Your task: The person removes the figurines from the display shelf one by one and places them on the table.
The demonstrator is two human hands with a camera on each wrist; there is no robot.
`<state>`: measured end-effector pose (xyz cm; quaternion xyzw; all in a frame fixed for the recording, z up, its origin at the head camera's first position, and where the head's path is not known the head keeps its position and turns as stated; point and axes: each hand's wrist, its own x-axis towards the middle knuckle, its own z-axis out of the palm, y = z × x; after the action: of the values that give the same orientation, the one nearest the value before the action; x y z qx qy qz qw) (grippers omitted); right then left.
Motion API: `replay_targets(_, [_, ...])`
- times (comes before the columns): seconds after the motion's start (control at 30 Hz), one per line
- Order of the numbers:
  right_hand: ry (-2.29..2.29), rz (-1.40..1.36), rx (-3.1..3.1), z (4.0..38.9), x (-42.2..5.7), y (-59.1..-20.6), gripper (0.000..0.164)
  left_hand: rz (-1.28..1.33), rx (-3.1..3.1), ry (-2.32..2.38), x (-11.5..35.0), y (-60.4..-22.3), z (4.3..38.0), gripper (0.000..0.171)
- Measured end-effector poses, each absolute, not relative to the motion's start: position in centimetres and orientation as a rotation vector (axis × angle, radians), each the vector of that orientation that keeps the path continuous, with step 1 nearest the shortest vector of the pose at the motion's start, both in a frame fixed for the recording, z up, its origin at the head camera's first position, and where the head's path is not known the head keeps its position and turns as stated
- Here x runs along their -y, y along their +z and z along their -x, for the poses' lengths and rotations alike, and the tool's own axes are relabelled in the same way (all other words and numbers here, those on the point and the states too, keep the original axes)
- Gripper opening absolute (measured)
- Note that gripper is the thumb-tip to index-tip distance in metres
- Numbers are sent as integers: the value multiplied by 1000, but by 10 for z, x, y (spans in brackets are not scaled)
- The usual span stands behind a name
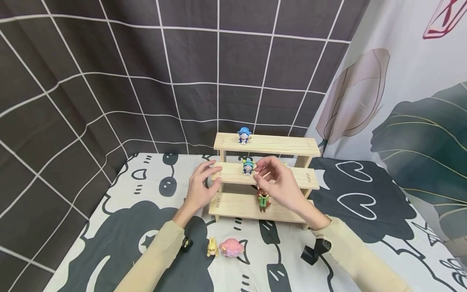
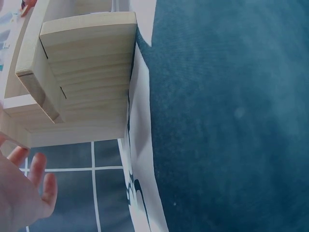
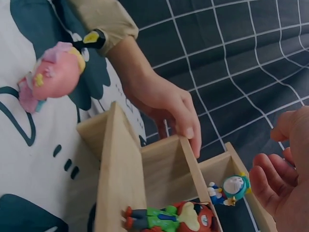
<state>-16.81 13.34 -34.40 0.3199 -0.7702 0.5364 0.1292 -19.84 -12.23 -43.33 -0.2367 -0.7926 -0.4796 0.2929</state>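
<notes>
left grip (image 1: 200, 186) spread on grained wooden shelf (image 1: 235, 204), right grip (image 1: 278, 181) parted beside rounded figurine (image 1: 248, 166)

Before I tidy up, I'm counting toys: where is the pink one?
In the head view, the pink toy is on the cloth at lower centre, in front of the shelf, just right of the yellow toy.

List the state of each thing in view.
Wooden shelf, standing on cloth
Blue-hatted figurine, upright on top tier
Teal-hatted figurine, upright on middle tier
Red-brown figurine, upright on bottom tier
Yellow figurine, on cloth
Pink figurine, on cloth
Left hand, touching middle tier
Right hand, loosely curled beside teal-hatted figurine
</notes>
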Motion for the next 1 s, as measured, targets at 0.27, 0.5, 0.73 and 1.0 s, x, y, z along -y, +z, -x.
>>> replay_targets(0.27, [1565,-880,2262,179,-132,-335,29,630,2106,-1273,122,-432,198,31])
replay_targets(0.5, [1544,-786,2314,189,-132,-329,29,634,2110,-1277,122,-433,199,31])
replay_targets(0.73, [1539,-746,2319,198,-131,-323,29,629,2111,-1276,122,-434,199,31])
replay_targets(1.0, [1487,-740,2310,209,-129,-317,28,632,2103,-1267,122,-434,199,31])
